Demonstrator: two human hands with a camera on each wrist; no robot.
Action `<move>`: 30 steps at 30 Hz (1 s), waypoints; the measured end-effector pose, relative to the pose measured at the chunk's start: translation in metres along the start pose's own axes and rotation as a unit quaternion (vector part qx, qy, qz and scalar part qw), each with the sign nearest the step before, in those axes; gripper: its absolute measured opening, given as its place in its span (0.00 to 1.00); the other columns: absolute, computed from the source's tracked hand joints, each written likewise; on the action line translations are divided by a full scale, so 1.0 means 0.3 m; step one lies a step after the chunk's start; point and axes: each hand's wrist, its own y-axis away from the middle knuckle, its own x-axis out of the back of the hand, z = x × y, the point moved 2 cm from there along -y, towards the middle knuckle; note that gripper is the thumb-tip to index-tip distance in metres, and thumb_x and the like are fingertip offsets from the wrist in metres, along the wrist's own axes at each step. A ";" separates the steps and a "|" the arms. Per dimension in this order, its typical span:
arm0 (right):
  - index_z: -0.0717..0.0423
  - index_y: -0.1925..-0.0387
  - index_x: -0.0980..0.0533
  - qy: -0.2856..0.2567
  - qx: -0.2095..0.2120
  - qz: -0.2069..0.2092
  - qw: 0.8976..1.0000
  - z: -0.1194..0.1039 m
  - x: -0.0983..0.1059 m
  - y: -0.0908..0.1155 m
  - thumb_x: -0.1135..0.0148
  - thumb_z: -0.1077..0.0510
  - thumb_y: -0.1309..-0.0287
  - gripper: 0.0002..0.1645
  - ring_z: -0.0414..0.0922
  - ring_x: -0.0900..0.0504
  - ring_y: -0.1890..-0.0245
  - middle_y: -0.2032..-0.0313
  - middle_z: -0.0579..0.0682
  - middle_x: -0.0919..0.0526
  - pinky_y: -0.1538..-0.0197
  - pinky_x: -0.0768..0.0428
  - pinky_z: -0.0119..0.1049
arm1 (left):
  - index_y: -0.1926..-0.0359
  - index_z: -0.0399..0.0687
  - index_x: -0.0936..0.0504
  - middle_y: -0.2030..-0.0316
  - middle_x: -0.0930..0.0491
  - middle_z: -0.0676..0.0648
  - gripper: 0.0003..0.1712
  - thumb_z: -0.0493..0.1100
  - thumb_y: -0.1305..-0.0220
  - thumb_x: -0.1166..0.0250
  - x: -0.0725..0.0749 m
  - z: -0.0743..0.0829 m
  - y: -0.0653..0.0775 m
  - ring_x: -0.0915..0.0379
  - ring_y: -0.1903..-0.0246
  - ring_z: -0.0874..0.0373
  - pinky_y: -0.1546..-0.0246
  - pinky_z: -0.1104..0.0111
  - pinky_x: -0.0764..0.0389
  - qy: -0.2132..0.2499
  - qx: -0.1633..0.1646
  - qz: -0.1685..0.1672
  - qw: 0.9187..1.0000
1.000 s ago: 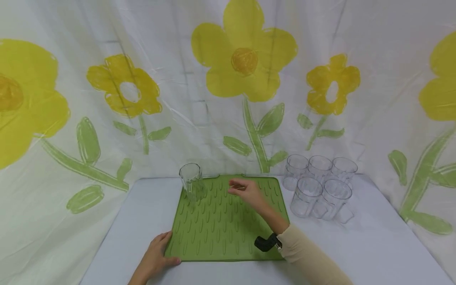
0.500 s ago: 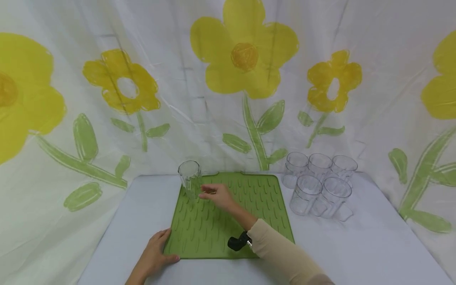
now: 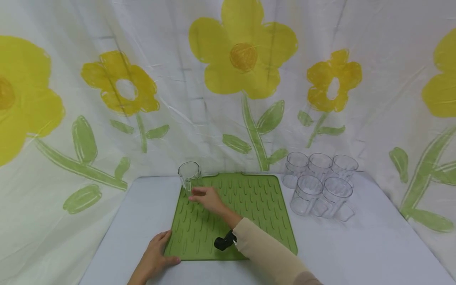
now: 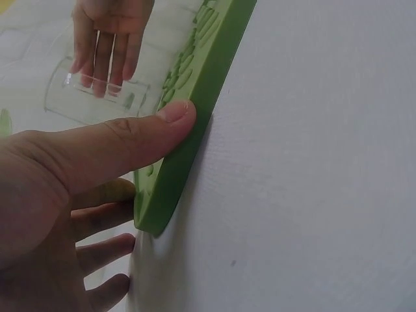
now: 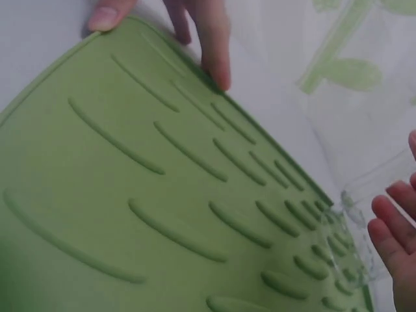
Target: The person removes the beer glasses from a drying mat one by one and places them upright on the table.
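A clear glass mug (image 3: 189, 172) stands upright on the far left corner of the ribbed green mat (image 3: 246, 221). My right hand (image 3: 210, 201) reaches over the mat to the mug's near side. Its fingers (image 5: 393, 227) look fairly straight beside the glass in the right wrist view; whether they touch it I cannot tell. In the left wrist view the same mug (image 4: 58, 97) shows right by those fingertips. My left hand (image 3: 153, 253) rests at the mat's near left corner. Its thumb (image 4: 175, 110) presses on the front edge, and the other fingers lie along the left side.
Several more clear glass mugs (image 3: 307, 196) stand grouped on the white table (image 3: 356, 253), right of the mat. A white curtain (image 3: 213, 130) with yellow flowers hangs behind the table. A black device (image 3: 224, 242) sits at my right wrist.
My right hand has moved left across the mat, from near its middle to the mug. The left hand keeps its place at the corner, and the mug stands where it was.
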 end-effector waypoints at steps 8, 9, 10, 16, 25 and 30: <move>0.66 0.49 0.20 -0.036 0.007 0.005 0.999 0.015 -0.048 -0.006 0.34 0.62 0.41 0.19 0.48 0.14 0.52 0.52 0.58 0.14 0.48 0.16 0.33 | 0.33 0.28 0.36 0.36 0.33 0.30 0.58 0.48 0.64 0.19 0.000 0.000 0.004 0.41 0.35 0.29 0.36 0.39 0.34 0.003 -0.001 0.002 1.000; 0.67 0.50 0.20 -0.037 0.008 0.009 0.999 0.015 -0.050 -0.005 0.34 0.61 0.41 0.19 0.48 0.14 0.52 0.53 0.59 0.14 0.48 0.15 0.35 | 0.33 0.28 0.36 0.36 0.33 0.30 0.58 0.48 0.64 0.19 -0.001 0.001 0.004 0.41 0.35 0.29 0.36 0.40 0.34 0.005 -0.001 0.003 1.000; 0.66 0.50 0.19 -0.039 0.007 0.013 0.999 0.015 -0.050 -0.005 0.35 0.61 0.40 0.18 0.49 0.14 0.53 0.53 0.59 0.14 0.48 0.15 0.38 | 0.33 0.28 0.36 0.36 0.33 0.30 0.58 0.48 0.64 0.19 -0.001 0.001 0.004 0.41 0.35 0.29 0.35 0.40 0.34 0.006 -0.002 0.004 1.000; 0.68 0.56 0.18 -0.039 0.021 0.044 0.998 -0.001 -0.037 0.003 0.36 0.61 0.39 0.14 0.57 0.15 0.56 0.59 0.61 0.12 0.50 0.16 0.53 | 0.32 0.29 0.36 0.35 0.34 0.30 0.58 0.48 0.64 0.19 0.001 0.001 0.003 0.42 0.34 0.29 0.34 0.39 0.36 0.003 0.004 0.003 1.000; 0.62 0.63 0.16 0.088 0.076 0.123 0.986 -0.011 0.004 0.019 0.36 0.59 0.39 0.09 0.46 0.16 0.69 0.65 0.55 0.12 0.68 0.21 0.25 | 0.32 0.29 0.36 0.35 0.34 0.30 0.58 0.48 0.63 0.19 0.001 0.000 0.001 0.42 0.34 0.30 0.34 0.40 0.36 -0.001 0.006 0.001 1.000; 0.62 0.63 0.17 0.172 0.099 0.153 0.968 -0.016 0.025 0.030 0.39 0.61 0.36 0.09 0.33 0.29 0.81 0.68 0.56 0.12 0.76 0.28 0.23 | 0.32 0.30 0.37 0.35 0.35 0.31 0.59 0.49 0.63 0.19 -0.001 0.002 0.000 0.43 0.34 0.30 0.34 0.40 0.37 0.001 0.011 -0.002 1.000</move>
